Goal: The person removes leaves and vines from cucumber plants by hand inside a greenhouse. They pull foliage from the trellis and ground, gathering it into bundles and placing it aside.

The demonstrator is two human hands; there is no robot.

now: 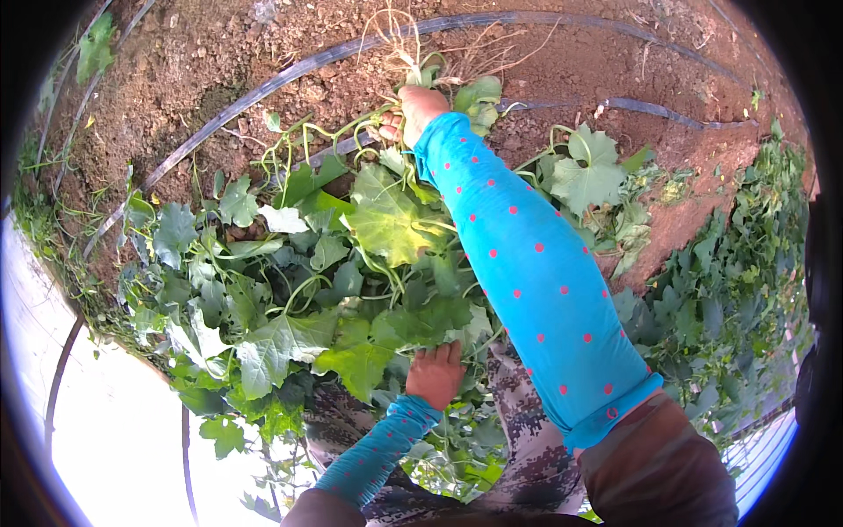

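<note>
My right hand (421, 113) reaches to the far side of the leaf heap, its fingers curled round green vine stems (355, 124). Pale bare roots (411, 56) stick out just beyond that fist, over the soil. Close to my body, my left hand (436, 377) lies against the near edge of a heap of broad lobed vine leaves (290, 342). Foliage partly covers its fingers, so its grip cannot be made out. A large yellowing leaf (388, 221) lies between the two hands.
Black drip-irrigation tubing (263, 92) curves across the brown soil (197, 59). A second tube piece (658, 109) lies beyond my right arm. Dense vines (718, 309) grow on the right. White sheeting (112, 421) with dark ribs borders the left, and my camouflage-trousered legs (527, 421) are below.
</note>
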